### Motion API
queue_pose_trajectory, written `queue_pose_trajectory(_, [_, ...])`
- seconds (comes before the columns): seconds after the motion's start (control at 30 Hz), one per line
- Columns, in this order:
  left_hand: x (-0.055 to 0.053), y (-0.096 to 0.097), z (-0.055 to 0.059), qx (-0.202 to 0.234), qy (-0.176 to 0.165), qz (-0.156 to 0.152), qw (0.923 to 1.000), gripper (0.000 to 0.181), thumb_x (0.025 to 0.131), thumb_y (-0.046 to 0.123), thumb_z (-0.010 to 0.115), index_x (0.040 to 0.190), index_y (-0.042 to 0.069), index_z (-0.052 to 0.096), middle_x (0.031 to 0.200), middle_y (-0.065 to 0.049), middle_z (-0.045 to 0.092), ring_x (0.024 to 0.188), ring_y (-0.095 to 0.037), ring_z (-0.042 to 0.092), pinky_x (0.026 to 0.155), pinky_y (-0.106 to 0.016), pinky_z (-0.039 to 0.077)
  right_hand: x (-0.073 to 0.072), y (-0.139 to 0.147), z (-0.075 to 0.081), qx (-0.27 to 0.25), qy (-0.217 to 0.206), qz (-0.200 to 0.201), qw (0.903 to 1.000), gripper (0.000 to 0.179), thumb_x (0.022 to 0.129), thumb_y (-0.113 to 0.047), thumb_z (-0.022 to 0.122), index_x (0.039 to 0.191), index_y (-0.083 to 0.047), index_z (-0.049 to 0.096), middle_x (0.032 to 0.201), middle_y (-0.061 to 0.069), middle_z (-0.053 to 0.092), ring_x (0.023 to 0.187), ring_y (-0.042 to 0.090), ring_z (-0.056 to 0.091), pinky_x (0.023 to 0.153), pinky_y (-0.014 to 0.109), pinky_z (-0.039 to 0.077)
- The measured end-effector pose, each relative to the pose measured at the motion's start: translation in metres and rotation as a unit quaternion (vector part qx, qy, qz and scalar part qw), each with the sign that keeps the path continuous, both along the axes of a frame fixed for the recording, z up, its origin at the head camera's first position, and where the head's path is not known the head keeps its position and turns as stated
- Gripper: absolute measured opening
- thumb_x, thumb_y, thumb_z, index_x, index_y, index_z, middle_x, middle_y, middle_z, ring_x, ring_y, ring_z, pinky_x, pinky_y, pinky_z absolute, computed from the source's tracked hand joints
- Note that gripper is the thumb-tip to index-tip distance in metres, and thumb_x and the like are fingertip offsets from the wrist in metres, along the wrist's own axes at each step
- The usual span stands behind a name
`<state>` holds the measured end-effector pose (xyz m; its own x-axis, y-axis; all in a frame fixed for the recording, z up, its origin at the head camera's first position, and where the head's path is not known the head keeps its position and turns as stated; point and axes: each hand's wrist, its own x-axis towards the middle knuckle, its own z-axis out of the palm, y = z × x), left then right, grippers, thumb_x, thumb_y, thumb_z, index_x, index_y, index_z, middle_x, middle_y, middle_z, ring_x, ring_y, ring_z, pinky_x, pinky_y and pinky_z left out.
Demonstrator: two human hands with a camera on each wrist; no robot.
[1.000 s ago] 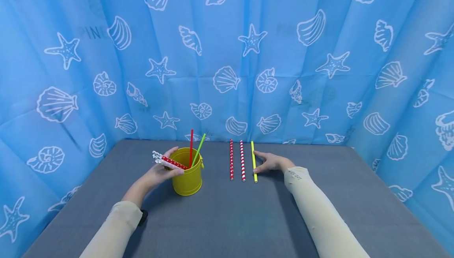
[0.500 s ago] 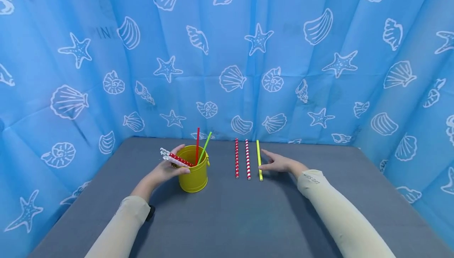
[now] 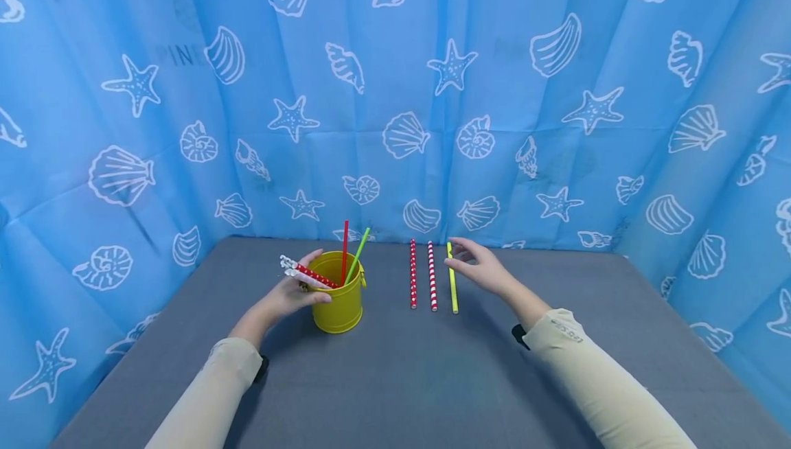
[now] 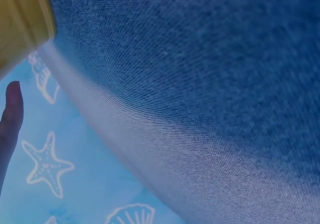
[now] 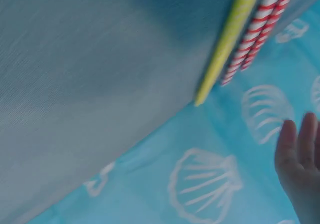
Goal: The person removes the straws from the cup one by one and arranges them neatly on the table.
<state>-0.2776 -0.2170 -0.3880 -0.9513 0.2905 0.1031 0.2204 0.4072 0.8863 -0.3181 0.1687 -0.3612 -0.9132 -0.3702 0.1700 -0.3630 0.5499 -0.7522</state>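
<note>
My left hand (image 3: 292,299) grips the side of a small yellow metal bucket (image 3: 338,315), its thumb along the front and its other fingers partly hidden behind. In the bucket stand a red straw (image 3: 345,250) and a green straw (image 3: 358,257). A red dotted straw (image 3: 316,276) and white patterned straws lean left over the rim above that hand. My right hand (image 3: 485,272), thumb and fingers spread apart, hovers over the upper part of a yellow straw (image 3: 454,294) lying on the table. Nothing shows between its fingers in the right wrist view.
Left of the yellow straw lie a red-and-white striped straw (image 3: 432,284) and a red dotted straw (image 3: 413,277), roughly parallel. The grey table (image 3: 395,380) ends at a blue curtain (image 3: 383,92) printed with shells and starfish.
The right hand has lifted off the yellow straw, which stays on the table. The left hand keeps its grip on the bucket. The head view has shifted slightly.
</note>
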Motion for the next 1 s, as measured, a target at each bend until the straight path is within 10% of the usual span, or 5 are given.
queue_pose_trajectory(0.57, [-0.003,-0.003,-0.004,-0.02,0.033,-0.011,0.9992,0.091,0.084,0.016,0.077,0.151,0.001,0.017,0.144,-0.028,0.036,0.132,-0.046,0.032,0.105,-0.065,0.029,0.03,-0.08,0.015,-0.19,0.024,0.134,0.9723,0.045,0.094,-0.006,0.062,0.137,0.002,0.049,0.124,0.021,0.059,0.118,0.034,0.056,0.098,0.041,0.048])
queue_pose_trajectory(1.0, [-0.005,-0.003,-0.005,-0.042,0.041,-0.001,0.9983,0.093,0.083,0.018,0.078,0.152,0.002,0.017,0.144,-0.027,0.037,0.131,-0.045,0.034,0.104,-0.063,0.032,0.033,-0.134,0.009,-0.215,0.008,0.243,0.9459,0.049,0.093,0.0,0.061,0.139,0.006,0.046,0.132,0.025,0.055,0.125,0.035,0.052,0.101,0.046,0.044])
